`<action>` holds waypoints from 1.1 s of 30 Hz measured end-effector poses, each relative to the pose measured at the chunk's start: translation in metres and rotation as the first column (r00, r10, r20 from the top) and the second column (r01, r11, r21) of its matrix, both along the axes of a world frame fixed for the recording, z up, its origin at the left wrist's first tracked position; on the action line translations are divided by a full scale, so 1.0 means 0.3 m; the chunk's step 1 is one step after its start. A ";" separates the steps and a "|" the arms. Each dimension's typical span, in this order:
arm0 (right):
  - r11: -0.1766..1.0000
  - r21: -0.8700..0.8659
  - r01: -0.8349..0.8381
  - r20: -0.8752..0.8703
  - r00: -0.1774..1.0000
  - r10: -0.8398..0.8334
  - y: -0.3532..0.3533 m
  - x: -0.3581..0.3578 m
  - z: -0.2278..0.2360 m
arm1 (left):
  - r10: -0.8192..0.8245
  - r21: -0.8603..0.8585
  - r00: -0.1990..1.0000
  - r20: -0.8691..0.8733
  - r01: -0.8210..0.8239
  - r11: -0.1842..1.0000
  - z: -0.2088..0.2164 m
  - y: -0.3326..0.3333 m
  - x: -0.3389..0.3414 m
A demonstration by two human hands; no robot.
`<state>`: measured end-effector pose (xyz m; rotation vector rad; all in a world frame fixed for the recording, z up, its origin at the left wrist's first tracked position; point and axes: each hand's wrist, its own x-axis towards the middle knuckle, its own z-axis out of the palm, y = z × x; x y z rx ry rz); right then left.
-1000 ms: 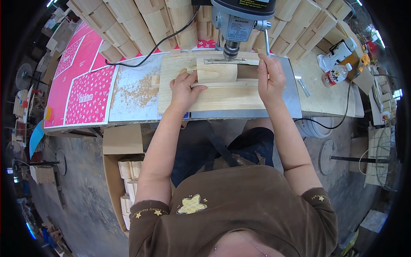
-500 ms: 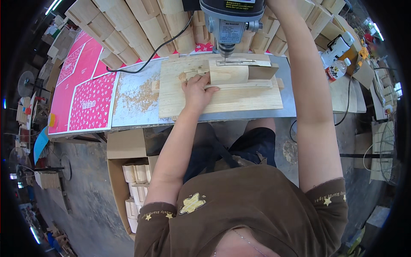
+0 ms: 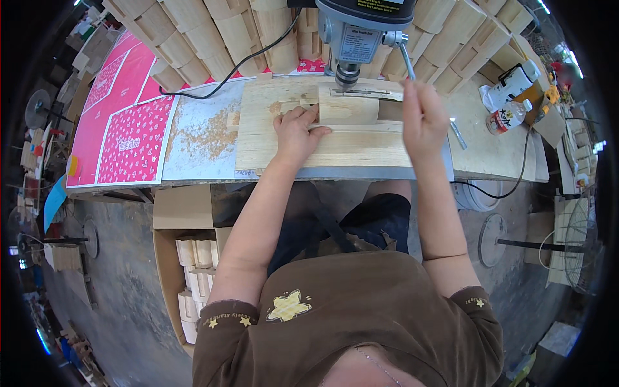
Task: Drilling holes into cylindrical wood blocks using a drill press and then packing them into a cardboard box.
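Observation:
A pale wooden block (image 3: 349,110) with a rounded face lies in a wooden jig on a flat board (image 3: 258,145). My left hand (image 3: 300,133) is closed against the block's left end, thumb along the jig's front rail. Above stands a bench drill press (image 3: 361,42); its chuck (image 3: 347,75) hangs close over a slotted metal strip (image 3: 356,93) at the back of the block. How deep the bit sits is hidden. My right hand (image 3: 425,119) is closed around the lower end of the drill's metal lever (image 3: 407,61), in front of the jig's right end.
Stacked wooden pieces (image 3: 225,39) line the back of the bench. Sawdust (image 3: 203,142) lies left of the board, beside a pink printed sheet (image 3: 132,148). A bottle (image 3: 509,117) and a metal rod (image 3: 458,134) lie right. Below left, a carton (image 3: 169,271) holds more pieces.
My right hand has come down and toward me, swinging the lever down with it. The drill chuck has dropped closer to the block. My left hand stays at the block's end.

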<state>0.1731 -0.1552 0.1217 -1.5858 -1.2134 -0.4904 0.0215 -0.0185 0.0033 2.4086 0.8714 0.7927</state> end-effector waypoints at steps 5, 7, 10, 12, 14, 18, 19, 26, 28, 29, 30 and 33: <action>0.987 0.148 -0.063 0.120 0.992 0.046 0.062 0.048 -0.141 | 0.002 0.004 1.000 -0.001 -0.002 1.000 -0.012 0.006 0.014; 0.992 0.105 -0.068 0.150 0.987 0.052 0.052 0.052 -0.135 | 0.022 -0.001 1.000 0.005 -0.022 1.000 -0.020 0.007 0.008; 0.996 0.093 0.003 0.240 0.970 -0.025 0.027 0.056 -0.079 | 0.053 0.084 0.995 0.084 -0.060 0.995 -0.039 0.008 0.001; 0.980 0.195 -0.041 0.147 0.989 0.013 0.037 0.067 0.055 | 0.038 0.075 0.997 0.072 -0.043 0.996 -0.036 0.002 -0.005; 0.999 0.044 0.020 0.066 0.998 -0.023 0.078 0.142 0.212 | 0.069 0.057 0.994 0.085 -0.074 0.996 -0.024 -0.004 -0.022; 0.957 -0.179 0.229 0.043 0.973 -0.225 0.273 0.426 0.370 | 0.016 -0.051 0.996 0.083 -0.012 0.999 0.015 -0.011 0.023; 0.971 -0.133 0.199 0.094 0.978 -0.187 0.334 0.497 0.351 | 0.017 -0.117 0.997 0.070 -0.009 0.993 0.020 -0.016 0.038; 0.970 -0.211 -0.124 -0.140 0.986 0.096 0.169 0.252 0.125 | 0.033 -0.152 0.989 0.145 -0.011 0.988 0.015 0.005 0.016; 0.879 -0.443 -0.179 -0.054 0.983 0.173 0.080 0.263 -0.047 | -0.016 -0.148 0.986 0.166 0.041 0.988 0.020 0.003 0.035; 0.789 -0.572 -0.224 0.013 0.960 0.281 0.046 0.288 -0.122 | -0.029 -0.141 0.984 0.178 0.055 0.988 0.021 0.007 0.036; 0.789 -0.572 -0.223 0.011 0.960 0.279 0.026 0.259 -0.148 | -0.031 -0.141 0.984 0.177 0.057 0.988 0.026 0.014 0.025; 0.826 -0.557 0.086 0.259 0.963 0.075 -0.026 0.185 -0.183 | -0.044 -0.264 0.958 0.283 0.122 0.957 0.042 0.043 -0.042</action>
